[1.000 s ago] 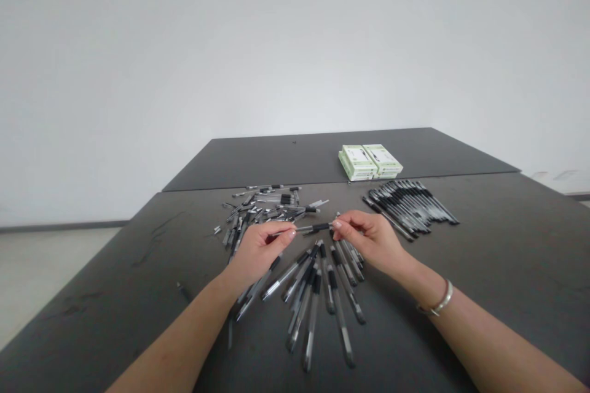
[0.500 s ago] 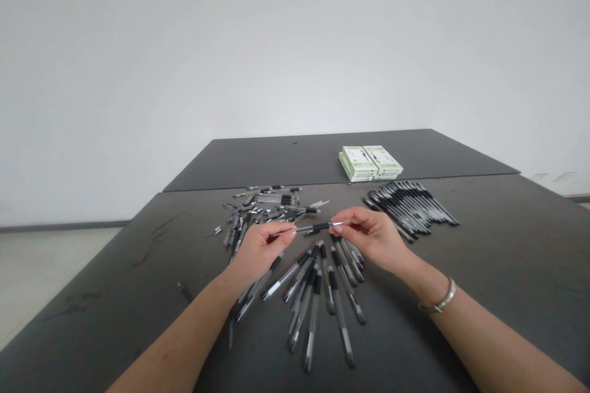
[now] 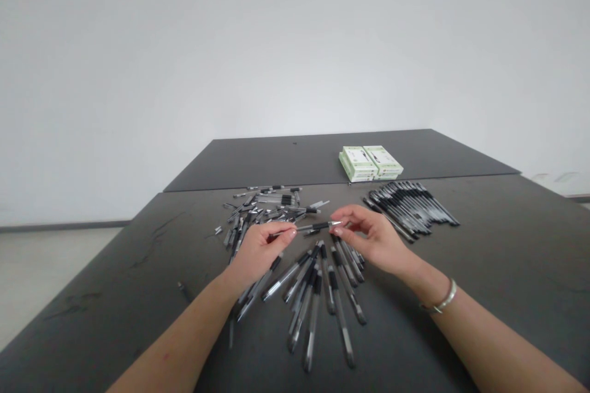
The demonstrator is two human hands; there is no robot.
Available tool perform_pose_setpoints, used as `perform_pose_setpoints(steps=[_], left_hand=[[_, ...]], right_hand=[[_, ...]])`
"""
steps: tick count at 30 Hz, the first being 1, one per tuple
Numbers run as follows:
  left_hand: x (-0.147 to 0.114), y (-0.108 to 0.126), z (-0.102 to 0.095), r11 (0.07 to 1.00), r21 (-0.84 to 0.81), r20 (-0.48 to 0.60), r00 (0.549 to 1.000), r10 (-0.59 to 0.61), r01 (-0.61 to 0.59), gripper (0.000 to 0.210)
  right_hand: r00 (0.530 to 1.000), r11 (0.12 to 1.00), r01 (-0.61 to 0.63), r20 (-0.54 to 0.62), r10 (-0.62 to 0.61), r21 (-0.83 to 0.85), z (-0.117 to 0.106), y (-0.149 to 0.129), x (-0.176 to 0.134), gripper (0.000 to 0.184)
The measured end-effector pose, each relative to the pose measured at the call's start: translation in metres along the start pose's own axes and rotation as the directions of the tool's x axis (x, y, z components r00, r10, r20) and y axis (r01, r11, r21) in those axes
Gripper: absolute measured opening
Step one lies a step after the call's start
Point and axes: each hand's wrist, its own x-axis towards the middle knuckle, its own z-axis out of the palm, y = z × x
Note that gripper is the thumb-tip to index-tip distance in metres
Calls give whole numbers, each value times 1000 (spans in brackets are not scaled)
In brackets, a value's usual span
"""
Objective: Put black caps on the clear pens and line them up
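Pen of clear plastic with a black grip and silver tip spans the gap between both hands in the head view, raised over a dark grey counter. Left hand pinches its barrel end; thumb and forefinger of the right hand flank the tip, though whether they grip it I cannot tell. Below lie fanned clear-and-black pens; white-and-green cardboard boxes sit farther back.
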Motion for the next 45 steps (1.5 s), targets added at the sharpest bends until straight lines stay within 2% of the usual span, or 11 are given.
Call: perform_pose_setpoints(steps=[4, 18, 28, 34, 39, 42, 45], left_hand=[[0, -1, 0, 1000, 11, 15, 1000, 8, -8, 28], [2, 0, 2, 999, 11, -33, 998, 52, -52, 21], [1, -2, -1, 1000, -19, 58, 998, 2, -1, 26], [2, -3, 0, 995, 47, 34, 996, 81, -83, 21], [3, -3, 2, 990, 62, -20, 991, 130, -128, 18], [3, -4, 4, 998, -18, -31, 997, 64, -65, 16], [4, -8, 5, 965, -239, 22, 995, -100, 103, 29]], right_hand=[[1000, 1000, -8, -24, 8, -22, 1, 4, 1, 18], [997, 970, 60, 61, -47, -235, 1, -1, 0, 28], [984, 970, 82, 170, -43, -229, -4, -4, -1, 24], [984, 965, 43, 180, 4, -258, 0, 0, -1, 30], [983, 986, -33, 174, 61, -161, 4, 0, 0, 31], [986, 990, -49, 149, 69, -135, 4, 1, 0, 31], [991, 989, -43, 123, 61, -145, 3, 4, 1, 30]])
